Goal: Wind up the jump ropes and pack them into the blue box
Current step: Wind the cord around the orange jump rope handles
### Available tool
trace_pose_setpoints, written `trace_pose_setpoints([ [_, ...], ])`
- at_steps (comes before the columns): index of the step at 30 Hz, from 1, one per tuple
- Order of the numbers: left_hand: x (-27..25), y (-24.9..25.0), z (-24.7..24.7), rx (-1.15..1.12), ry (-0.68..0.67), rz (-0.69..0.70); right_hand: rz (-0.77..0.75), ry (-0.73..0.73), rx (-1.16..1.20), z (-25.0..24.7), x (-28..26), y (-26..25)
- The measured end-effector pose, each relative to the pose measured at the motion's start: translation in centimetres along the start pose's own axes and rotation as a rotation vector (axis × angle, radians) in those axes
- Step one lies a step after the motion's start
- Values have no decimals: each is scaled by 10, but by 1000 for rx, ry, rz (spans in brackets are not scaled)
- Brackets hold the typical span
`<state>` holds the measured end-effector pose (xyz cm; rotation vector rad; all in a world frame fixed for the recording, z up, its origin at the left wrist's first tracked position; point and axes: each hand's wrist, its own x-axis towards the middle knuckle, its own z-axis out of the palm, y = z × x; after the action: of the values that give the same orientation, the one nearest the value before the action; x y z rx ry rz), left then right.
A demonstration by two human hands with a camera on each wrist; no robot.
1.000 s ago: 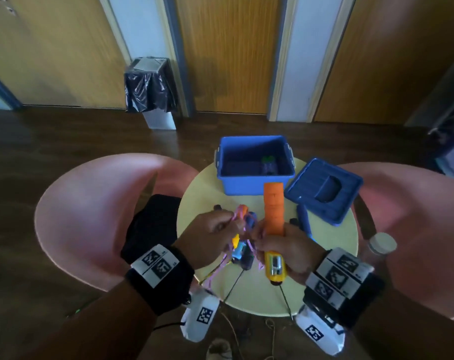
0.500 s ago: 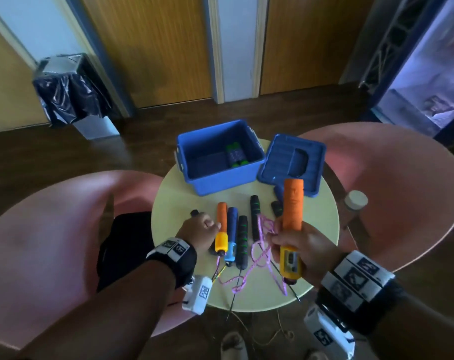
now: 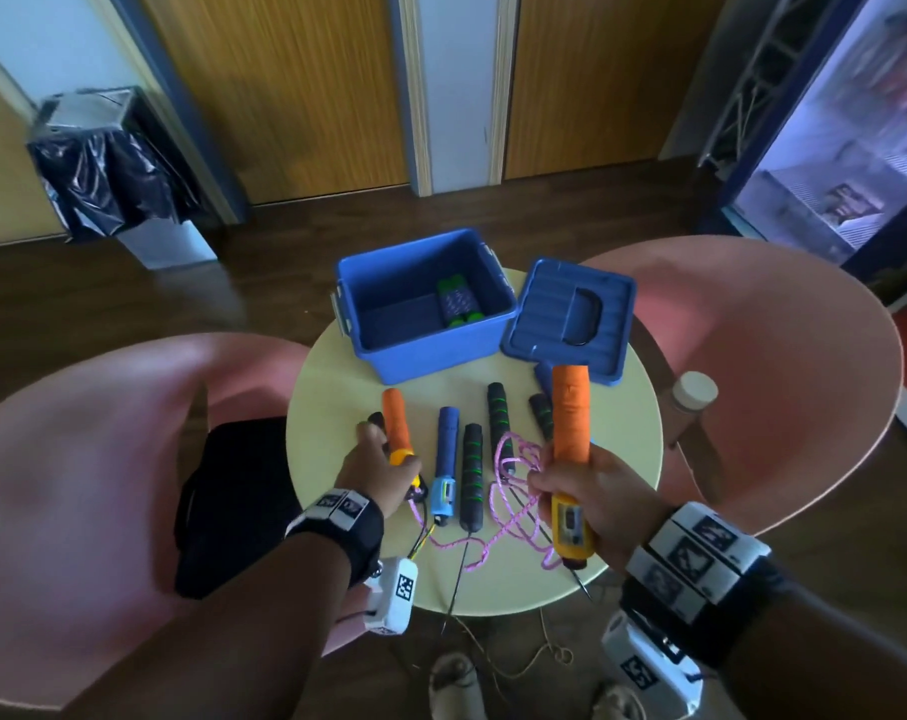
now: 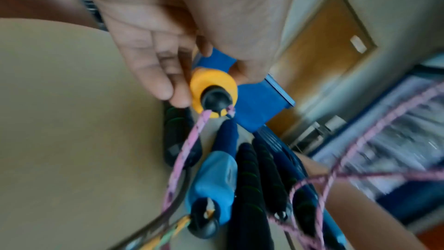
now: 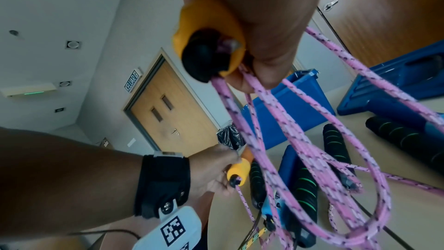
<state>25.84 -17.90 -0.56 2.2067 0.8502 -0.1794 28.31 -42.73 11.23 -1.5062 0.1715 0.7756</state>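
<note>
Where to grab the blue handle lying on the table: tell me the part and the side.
Grip the blue handle at its dark foam shaft, from above. It lies flat between the orange handle and a black handle, so the fingers can only enter from the top.

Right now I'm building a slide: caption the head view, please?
Right hand lifts one orange handle with pink rope loops; left hand grips its twin beside the blue box.

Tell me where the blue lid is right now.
In the head view the blue lid lies on the round table, at its far right, beside the open blue box.
</note>
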Motion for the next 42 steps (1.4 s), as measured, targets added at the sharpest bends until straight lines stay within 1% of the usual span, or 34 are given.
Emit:
trace_pose_setpoints([
  [4, -11, -41, -2, -306, 151, -223, 25, 8, -14, -2, 2, -1],
  [6, -18, -54, 2, -343, 163, -310, 29, 5, -22, -2, 3, 0],
  [7, -20, -57, 5, -292, 150, -312, 30, 2, -26, -1, 3, 0],
  [10, -18, -60, 12, -84, 97, -185, 42, -10, -46, 0, 1, -1],
  [12, -12, -54, 16, -13, 48, -114, 43, -14, -57, -2, -1, 0],
  [13, -10, -50, 18, 4, 29, -103, 44, -6, -66, -4, -2, 1],
  [16, 0, -36, 21, 50, 9, -140, 42, 17, -124, -10, -6, 2],
  [22, 12, -11, 33, 316, -9, -273, 48, 34, -81, -24, -19, 4],
  [25, 13, -2, 39, 320, 0, -364, 51, 41, -56, -28, -22, 4],
  [27, 12, 7, 36, 315, -30, -411, 48, 46, -55, -31, -25, 4],
  [29, 9, 19, 35, 308, -74, -409, 33, 47, -53, -33, -26, 6],
  [31, 7, 26, 37, 300, -85, -372, 15, 52, -45, -35, -25, 7],
  [33, 7, 28, 40, 209, -47, -312, 6, 55, -49, -36, -25, 9],
  [35, 2, 26, 38, -31, 23, -200, 9, 53, -58, -36, -24, 11],
  [36, 1, 22, 37, -163, 61, -168, 14, 52, -64, -36, -23, 12],
  [37, 1, 16, 35, -246, 97, -160, 18, 52, -72, -37, -22, 12],
  [40, 4, -10, 32, -356, 125, -253, 29, 47, -114, -36, -18, 15],
  [42, 11, -31, 33, -546, 126, -347, 34, 51, -146, -33, -16, 17],
])
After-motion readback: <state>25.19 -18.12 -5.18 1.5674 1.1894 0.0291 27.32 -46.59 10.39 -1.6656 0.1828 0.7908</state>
